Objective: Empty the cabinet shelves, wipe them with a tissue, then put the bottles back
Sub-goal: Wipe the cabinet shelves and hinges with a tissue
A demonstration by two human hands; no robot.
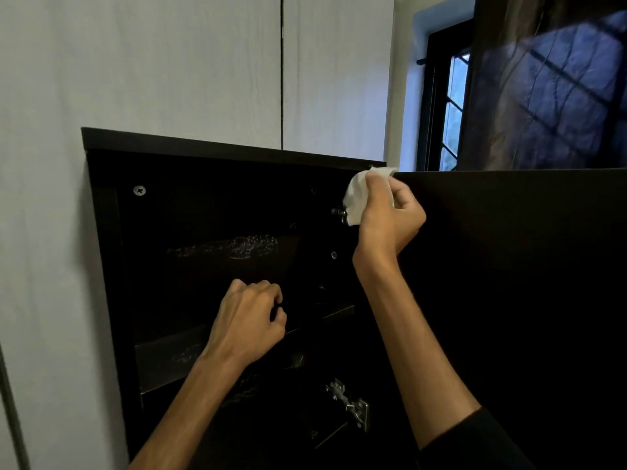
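A dark wall cabinet (101, 232) stands open, and its shelves (163, 354) show no bottles. My right hand (386, 215) pinches a white tissue (356, 198) at the cabinet's upper right corner, beside the top hinge (339, 213) and the door's top edge. My left hand (247, 320) hovers in front of the middle shelf with its fingers curled; nothing shows in it. Faint smears mark the back panel and the shelf.
The open cabinet door (509, 266) fills the right side, hung on a lower metal hinge (349, 401). White wall panels (169, 62) surround the cabinet. A barred window (451, 106) and a dark curtain (543, 79) lie at the upper right.
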